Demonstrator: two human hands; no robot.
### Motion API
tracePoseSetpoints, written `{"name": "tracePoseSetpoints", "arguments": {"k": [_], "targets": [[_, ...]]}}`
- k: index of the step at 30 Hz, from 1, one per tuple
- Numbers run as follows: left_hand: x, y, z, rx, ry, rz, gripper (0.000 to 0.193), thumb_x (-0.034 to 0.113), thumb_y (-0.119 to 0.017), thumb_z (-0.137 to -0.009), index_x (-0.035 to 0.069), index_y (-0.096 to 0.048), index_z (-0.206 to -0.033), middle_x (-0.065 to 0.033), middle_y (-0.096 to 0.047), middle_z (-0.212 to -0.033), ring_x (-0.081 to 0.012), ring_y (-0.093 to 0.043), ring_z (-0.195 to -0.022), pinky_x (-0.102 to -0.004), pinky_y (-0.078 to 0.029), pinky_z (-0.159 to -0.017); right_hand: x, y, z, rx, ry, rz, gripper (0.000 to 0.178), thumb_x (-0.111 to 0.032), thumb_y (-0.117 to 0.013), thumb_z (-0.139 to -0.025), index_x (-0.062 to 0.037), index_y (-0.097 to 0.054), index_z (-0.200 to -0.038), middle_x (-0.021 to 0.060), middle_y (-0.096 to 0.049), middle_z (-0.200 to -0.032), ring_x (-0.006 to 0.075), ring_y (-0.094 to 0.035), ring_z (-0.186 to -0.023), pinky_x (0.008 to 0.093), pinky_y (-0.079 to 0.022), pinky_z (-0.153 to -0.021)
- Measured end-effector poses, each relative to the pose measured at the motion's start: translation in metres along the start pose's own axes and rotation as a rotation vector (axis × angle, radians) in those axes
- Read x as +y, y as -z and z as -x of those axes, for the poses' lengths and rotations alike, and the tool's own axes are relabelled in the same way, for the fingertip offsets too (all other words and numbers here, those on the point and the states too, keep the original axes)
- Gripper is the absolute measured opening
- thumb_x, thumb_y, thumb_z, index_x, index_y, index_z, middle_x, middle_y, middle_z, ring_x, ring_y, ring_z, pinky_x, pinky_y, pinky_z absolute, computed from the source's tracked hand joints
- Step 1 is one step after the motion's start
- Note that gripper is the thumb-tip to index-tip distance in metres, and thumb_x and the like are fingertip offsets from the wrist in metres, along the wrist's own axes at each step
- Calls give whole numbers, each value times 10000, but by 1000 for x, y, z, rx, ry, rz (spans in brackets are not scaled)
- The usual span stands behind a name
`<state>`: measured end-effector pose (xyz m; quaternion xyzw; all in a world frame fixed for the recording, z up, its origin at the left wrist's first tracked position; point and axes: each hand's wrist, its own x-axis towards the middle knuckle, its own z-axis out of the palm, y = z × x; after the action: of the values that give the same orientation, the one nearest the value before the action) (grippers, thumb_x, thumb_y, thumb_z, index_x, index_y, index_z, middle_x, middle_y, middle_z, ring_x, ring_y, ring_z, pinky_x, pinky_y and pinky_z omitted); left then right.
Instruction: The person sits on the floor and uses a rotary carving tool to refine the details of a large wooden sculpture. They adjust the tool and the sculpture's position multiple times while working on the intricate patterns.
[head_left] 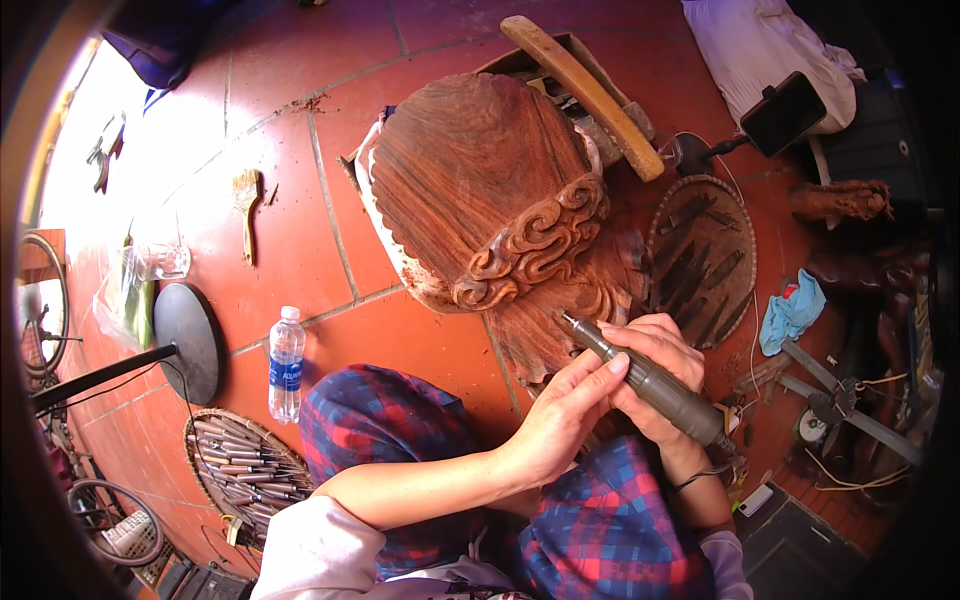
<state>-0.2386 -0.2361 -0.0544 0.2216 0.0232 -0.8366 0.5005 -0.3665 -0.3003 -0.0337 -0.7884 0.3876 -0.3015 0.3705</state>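
Note:
Both my hands are closed around a dark handheld rotary tool (665, 398) with a thin metal tip. My left hand (552, 425) grips its front part from the left, thumb on the barrel. My right hand (665, 348) wraps it from the far side and below. The tip points up and left, close over a carved wooden base (525, 340); whether it touches the wood I cannot tell. Beyond stands a rounded brown wood piece (470, 150) with scroll carving (540, 240) along its near right edge.
A water bottle (286, 370) stands left of my knees, beside a basket of carving tools (205, 418). A paintbrush (247, 205) lies on the tiles (290, 230). Right are a round woven tray (742, 225), a blue cloth (792, 312) and a phone on a holder (783, 113). A wooden bar (585, 95) rests behind.

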Motion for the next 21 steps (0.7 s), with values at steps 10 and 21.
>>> {"name": "tracePoseSetpoints", "arguments": {"k": [10,21], "targets": [[-14,-1,-2,-46,66,58,363,279,-476,-987,63,-468,-1278,-9,-552,-1151,-79,-506,-1067,-264,-391,-934,-2,15,10,-40,-29,40,366,-42,-687,-654,-3,-649,-1016,117,-682,-975,250,-622,-826,325,-508,-753],[-3,-1,-2,0,8,-1,354,250,-415,-1000,-16,-455,-1230,-108,-521,-1208,-169,-484,-1153,-335,-357,-1020,11,4,6,-7,6,5,421,-265,-726,-693,13,-657,-1001,127,-684,-967,238,-613,-847,331,-494,-775]]}}
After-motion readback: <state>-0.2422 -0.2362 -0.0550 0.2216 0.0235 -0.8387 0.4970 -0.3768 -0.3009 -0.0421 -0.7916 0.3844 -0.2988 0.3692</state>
